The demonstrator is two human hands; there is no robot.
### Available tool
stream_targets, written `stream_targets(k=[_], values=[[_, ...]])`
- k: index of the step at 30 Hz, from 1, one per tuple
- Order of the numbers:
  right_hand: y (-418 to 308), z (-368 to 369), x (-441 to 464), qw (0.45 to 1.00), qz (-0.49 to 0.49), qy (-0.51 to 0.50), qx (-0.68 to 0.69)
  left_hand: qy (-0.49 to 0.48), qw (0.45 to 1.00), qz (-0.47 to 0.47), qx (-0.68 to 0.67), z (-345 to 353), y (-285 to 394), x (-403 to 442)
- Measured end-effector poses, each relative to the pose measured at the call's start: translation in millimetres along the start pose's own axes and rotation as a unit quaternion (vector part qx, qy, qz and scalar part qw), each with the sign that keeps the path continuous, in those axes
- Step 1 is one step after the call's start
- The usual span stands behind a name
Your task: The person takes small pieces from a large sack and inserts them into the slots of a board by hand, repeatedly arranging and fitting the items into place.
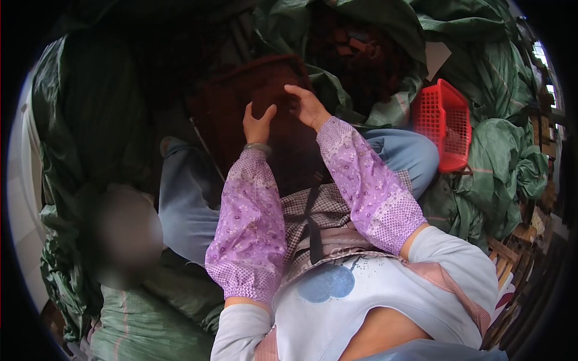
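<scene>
My left hand (257, 127) is raised in front of me, thumb and fingers apart, with nothing visible between them. Close by, my right hand (309, 109) points its index finger to the left; its other fingers are curled and partly in shadow, and I see no object in them. Both hands hover over a dark reddish-brown plastic bin (265, 71) between my knees, whose inside is too dark to make out. Purple flowered sleeve covers (250, 210) reach from my wrists to my elbows, and a bracelet circles my left wrist.
Behind the bin, an open green woven sack (385, 15) holds many small reddish pieces (358, 45). A red plastic basket (442, 126) stands right of my knee. More green sacks (90, 120) crowd both sides. Stacked wooden pieces (506, 256) lie at far right.
</scene>
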State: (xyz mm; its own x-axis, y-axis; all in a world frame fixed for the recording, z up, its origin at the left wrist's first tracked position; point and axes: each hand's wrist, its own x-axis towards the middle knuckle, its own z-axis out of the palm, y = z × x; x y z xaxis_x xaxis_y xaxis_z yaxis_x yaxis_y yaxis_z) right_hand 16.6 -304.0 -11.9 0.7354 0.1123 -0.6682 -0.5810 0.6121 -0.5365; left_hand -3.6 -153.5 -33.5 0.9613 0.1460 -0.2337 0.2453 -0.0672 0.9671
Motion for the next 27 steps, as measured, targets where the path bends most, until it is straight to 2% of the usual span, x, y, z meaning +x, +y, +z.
stream_targets(k=[1, 5, 6, 8, 9, 10, 14, 16, 17, 18, 21, 24, 25, 27], values=[[9.9, -2.8, 5.0, 0.994, -0.058, -0.095, 0.023, -0.037, 0.999, -0.008, -0.02, 0.5, -0.5, 0.6], [12.1, 21.5, -15.8, 0.988, -0.123, -0.052, -0.078, -0.142, 0.986, -0.038, -0.081, -8.3, 11.9, 1.3], [15.0, 23.6, -13.2, 0.968, -0.173, -0.018, -0.181, -0.159, 0.982, -0.044, -0.093, -10.1, 11.9, 2.0], [24.3, 25.3, -3.4, 0.885, -0.265, 0.05, -0.379, -0.104, 0.994, -0.019, 0.026, -9.0, 5.2, 3.8], [32.0, 28.2, 2.1, 0.799, -0.354, 0.119, -0.471, -0.077, 0.993, -0.007, 0.085, -7.8, 0.0, 5.1], [38.8, 29.2, 5.4, 0.738, -0.414, 0.15, -0.512, -0.054, 0.993, -0.021, 0.1, -5.5, -7.1, 6.4], [43.8, 40.7, -10.6, 0.693, -0.45, 0.182, -0.533, -0.004, 0.986, -0.067, 0.15, 1.6, -4.4, -1.8], [44.5, 38.1, -13.2, 0.701, -0.416, 0.191, -0.547, -0.01, 0.982, -0.092, 0.161, 2.0, -0.8, -5.0], [42.8, 36.5, -12.0, 0.73, -0.374, 0.215, -0.531, -0.008, 0.978, -0.085, 0.19, 3.5, 0.4, -7.8], [41.6, 34.7, -11.5, 0.757, -0.33, 0.238, -0.511, -0.015, 0.976, -0.061, 0.207, 5.3, 2.0, -11.9], [38.2, 21.3, -1.0, 0.786, -0.27, 0.336, -0.443, -0.038, 0.963, 0.011, 0.265, 9.4, 21.1, -29.8], [16.8, 6.0, -0.9, 0.728, -0.308, 0.372, -0.487, -0.036, 0.95, 0.035, 0.307, 17.2, 37.9, -54.6], [5.4, 1.8, 0.3, 0.734, -0.327, 0.366, -0.469, -0.018, 0.96, -0.01, 0.279, 18.1, 33.4, -55.8], [-28.3, -14.3, 14.6, 0.864, -0.343, 0.275, -0.244, -0.017, 0.977, -0.02, 0.211, 15.4, 18.2, -51.1]])
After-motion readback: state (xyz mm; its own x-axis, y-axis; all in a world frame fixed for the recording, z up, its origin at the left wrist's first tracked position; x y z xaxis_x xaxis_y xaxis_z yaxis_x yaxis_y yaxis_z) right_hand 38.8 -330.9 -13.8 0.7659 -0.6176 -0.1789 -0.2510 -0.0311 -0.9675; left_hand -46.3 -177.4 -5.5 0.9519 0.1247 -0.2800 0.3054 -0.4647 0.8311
